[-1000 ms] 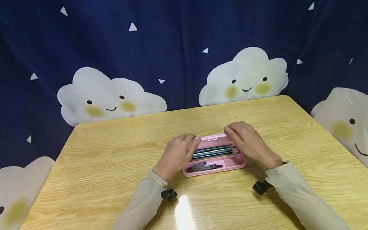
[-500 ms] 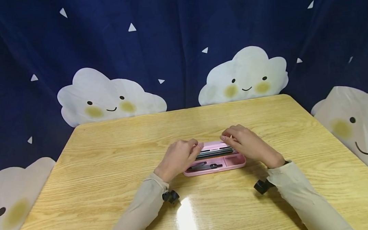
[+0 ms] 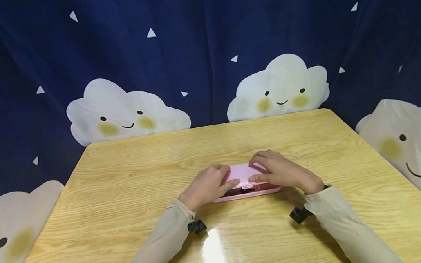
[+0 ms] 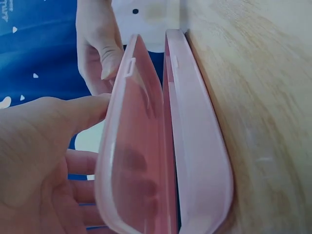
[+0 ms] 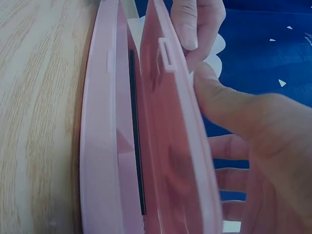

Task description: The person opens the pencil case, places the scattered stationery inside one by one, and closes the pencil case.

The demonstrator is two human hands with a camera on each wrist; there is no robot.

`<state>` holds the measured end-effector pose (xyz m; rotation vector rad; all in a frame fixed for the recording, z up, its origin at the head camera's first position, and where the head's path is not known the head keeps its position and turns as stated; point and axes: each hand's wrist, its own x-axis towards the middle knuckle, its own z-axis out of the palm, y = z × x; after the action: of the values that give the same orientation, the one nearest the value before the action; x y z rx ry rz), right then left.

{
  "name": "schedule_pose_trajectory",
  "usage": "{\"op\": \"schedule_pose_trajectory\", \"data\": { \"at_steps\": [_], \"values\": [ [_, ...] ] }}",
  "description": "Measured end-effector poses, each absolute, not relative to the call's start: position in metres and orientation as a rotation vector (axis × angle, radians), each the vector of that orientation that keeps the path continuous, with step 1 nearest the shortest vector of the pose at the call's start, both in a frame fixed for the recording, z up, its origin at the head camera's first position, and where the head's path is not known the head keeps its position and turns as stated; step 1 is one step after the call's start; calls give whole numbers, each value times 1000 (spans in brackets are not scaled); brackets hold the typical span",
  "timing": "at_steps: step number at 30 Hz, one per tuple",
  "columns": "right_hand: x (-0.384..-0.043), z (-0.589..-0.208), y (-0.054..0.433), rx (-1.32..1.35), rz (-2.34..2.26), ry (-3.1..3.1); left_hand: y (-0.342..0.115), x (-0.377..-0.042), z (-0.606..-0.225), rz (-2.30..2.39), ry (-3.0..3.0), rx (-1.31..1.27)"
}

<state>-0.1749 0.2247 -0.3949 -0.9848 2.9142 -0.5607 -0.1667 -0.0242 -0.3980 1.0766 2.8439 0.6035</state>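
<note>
A pink pencil case (image 3: 246, 195) lies on the table with its lid (image 3: 243, 172) lowered most of the way, leaving a gap along the front. My left hand (image 3: 207, 184) presses on the left part of the lid, thumb near its front edge. On the right part, my right hand (image 3: 280, 169) presses likewise, fingers spread over the outer face. Fingertip shadows show through the lid in both wrist views. Inside the gap a dark compass (image 3: 247, 190) is partly visible. A dark green pencil (image 5: 136, 136) shows in the right wrist view; the other contents are hidden.
The case rests on a light wooden table (image 3: 145, 169). Behind it hangs a dark blue curtain (image 3: 193, 50) printed with smiling clouds. A black wrist camera (image 3: 197, 227) sits under the left sleeve, another black camera (image 3: 299, 214) under the right.
The lid has swung forward and down from standing open, covering the pencils and most of the compass. Both hands have followed it toward the front, thumbs now on its outer face.
</note>
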Motion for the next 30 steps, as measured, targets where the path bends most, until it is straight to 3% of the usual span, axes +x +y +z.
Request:
{"op": "schedule_pose_trajectory", "data": {
  "at_steps": [30],
  "values": [
    [-172,-400,215,-836,-415,2915,-20,-162,-407,471,2788,944]
  ]
}}
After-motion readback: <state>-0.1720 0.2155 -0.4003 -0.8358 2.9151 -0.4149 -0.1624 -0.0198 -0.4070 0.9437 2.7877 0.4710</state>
